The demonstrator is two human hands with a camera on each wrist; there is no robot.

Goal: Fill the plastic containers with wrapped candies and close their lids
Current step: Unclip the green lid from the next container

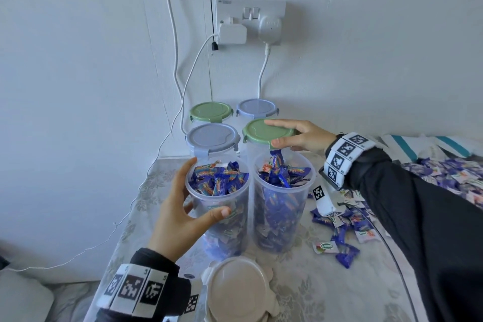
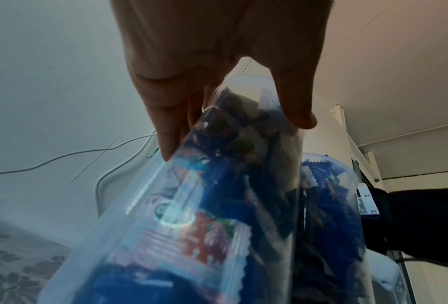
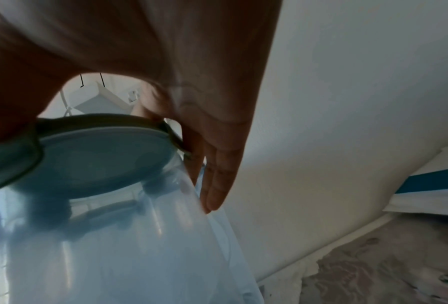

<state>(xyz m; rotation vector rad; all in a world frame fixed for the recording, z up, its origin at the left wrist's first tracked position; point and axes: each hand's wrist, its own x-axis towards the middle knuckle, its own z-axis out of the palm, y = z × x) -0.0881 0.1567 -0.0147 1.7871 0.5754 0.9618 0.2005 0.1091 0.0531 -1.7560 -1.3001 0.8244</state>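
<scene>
Two clear plastic containers stand open at the front, both heaped with blue wrapped candies. My left hand (image 1: 203, 191) grips the left container (image 1: 222, 227) just under its rim, thumb in front and fingers behind; the left wrist view shows the same container (image 2: 191, 205) between thumb and fingers (image 2: 168, 144). The right open container (image 1: 282, 217) stands beside it, untouched. Behind it, my right hand (image 1: 274, 132) holds the green lid (image 1: 258, 131) of an empty container, thumb at the near edge. In the right wrist view its fingers (image 3: 217, 174) reach down past the lid's (image 3: 100, 156) rim.
A beige lid (image 1: 239, 287) lies loose at the near table edge. Three more lidded containers stand behind: blue (image 1: 213, 138), green (image 1: 211, 112), blue (image 1: 256, 107). Loose candies (image 1: 347, 232) litter the cloth at right, with a bigger pile (image 1: 457, 175) further right. Cables hang from a wall socket (image 1: 251, 21).
</scene>
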